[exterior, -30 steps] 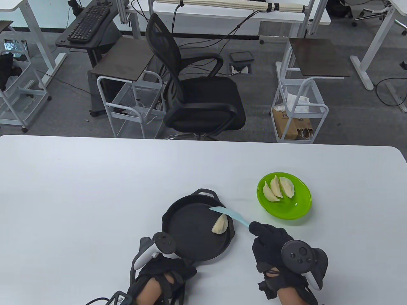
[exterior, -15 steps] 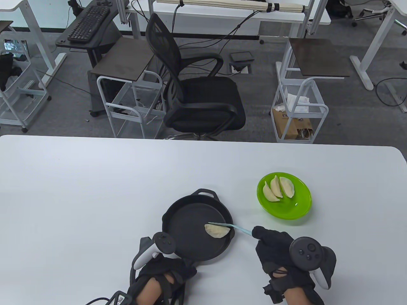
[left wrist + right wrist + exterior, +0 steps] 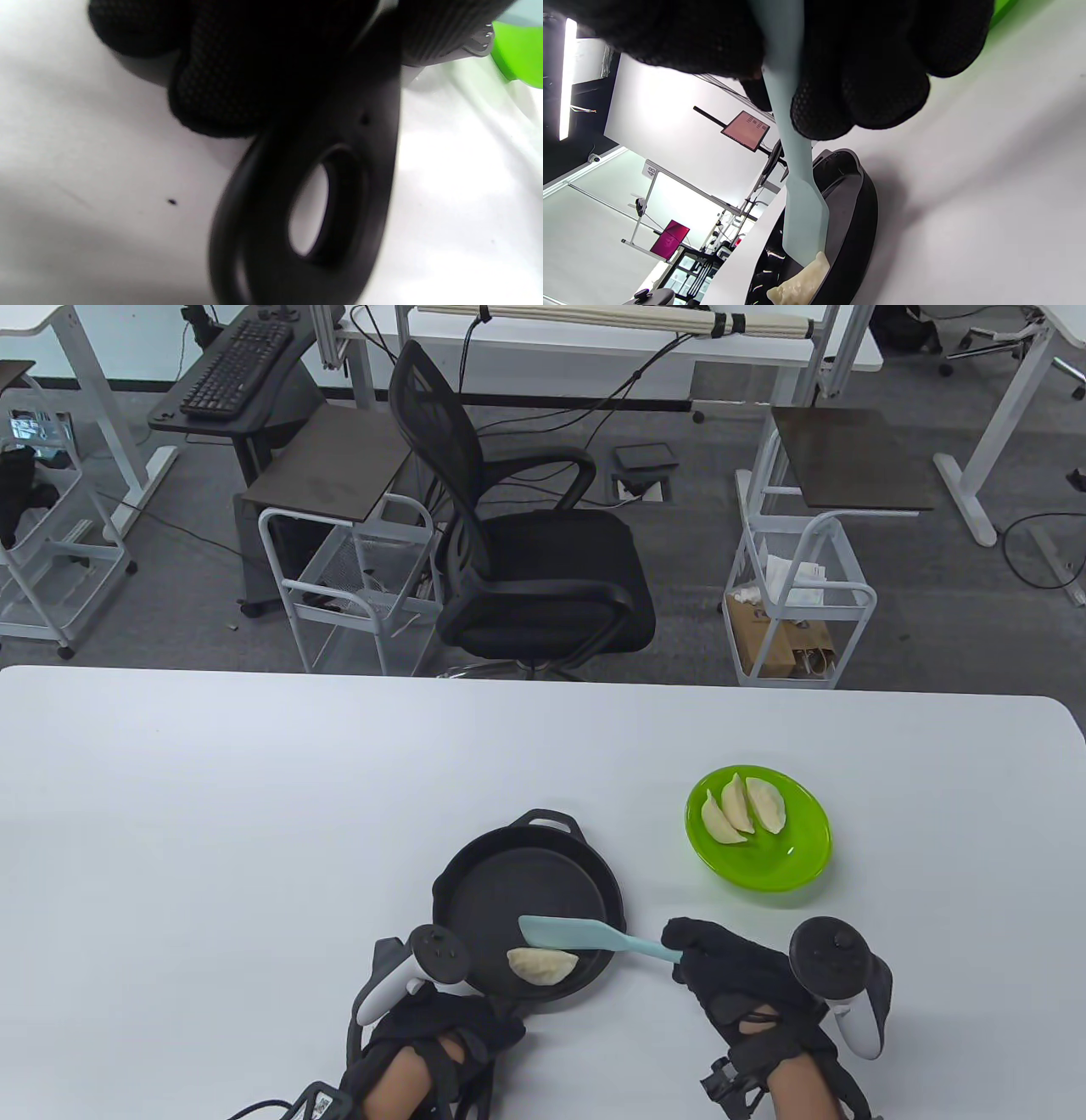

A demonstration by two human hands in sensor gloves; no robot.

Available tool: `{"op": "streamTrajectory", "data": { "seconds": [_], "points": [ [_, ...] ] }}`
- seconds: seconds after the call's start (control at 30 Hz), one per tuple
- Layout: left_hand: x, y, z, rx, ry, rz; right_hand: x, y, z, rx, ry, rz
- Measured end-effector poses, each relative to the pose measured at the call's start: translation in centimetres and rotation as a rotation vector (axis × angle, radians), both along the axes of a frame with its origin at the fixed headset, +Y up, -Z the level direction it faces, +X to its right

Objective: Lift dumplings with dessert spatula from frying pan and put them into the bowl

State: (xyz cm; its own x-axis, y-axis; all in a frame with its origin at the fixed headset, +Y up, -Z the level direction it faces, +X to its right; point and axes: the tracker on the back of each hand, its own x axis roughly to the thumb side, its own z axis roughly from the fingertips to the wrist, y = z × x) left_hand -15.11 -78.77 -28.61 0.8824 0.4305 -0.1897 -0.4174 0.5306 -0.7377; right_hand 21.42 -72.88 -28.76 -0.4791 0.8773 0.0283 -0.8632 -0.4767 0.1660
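A black frying pan (image 3: 501, 891) sits near the table's front edge with one pale dumpling (image 3: 543, 965) at its near rim. My right hand (image 3: 730, 976) grips the handle of a light blue dessert spatula (image 3: 585, 936), whose flat blade lies just behind the dumpling; the right wrist view shows the spatula (image 3: 801, 212) blade tip touching the dumpling (image 3: 797, 284). My left hand (image 3: 441, 1035) holds the pan's long handle (image 3: 314, 203) at the near side. The green bowl (image 3: 797, 857) to the right holds three dumplings (image 3: 742, 810).
The white table (image 3: 254, 814) spreads wide to the left and behind the pan. Beyond its far edge stand a black office chair (image 3: 526, 543) and white wire carts (image 3: 797, 594).
The dumpling has slid from the pan's right side to its near rim. The spatula blade has turned flat and followed it toward me; my right hand has shifted slightly right and nearer.
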Motion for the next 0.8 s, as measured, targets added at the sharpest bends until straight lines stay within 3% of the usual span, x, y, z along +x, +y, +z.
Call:
{"op": "streamTrajectory", "data": {
  "seconds": [0.8],
  "points": [
    [-0.1,0.0,-0.1,-0.005,-0.001,0.004,-1.9,-7.2,-1.9,-0.381,0.079,-0.316]
  ]
}}
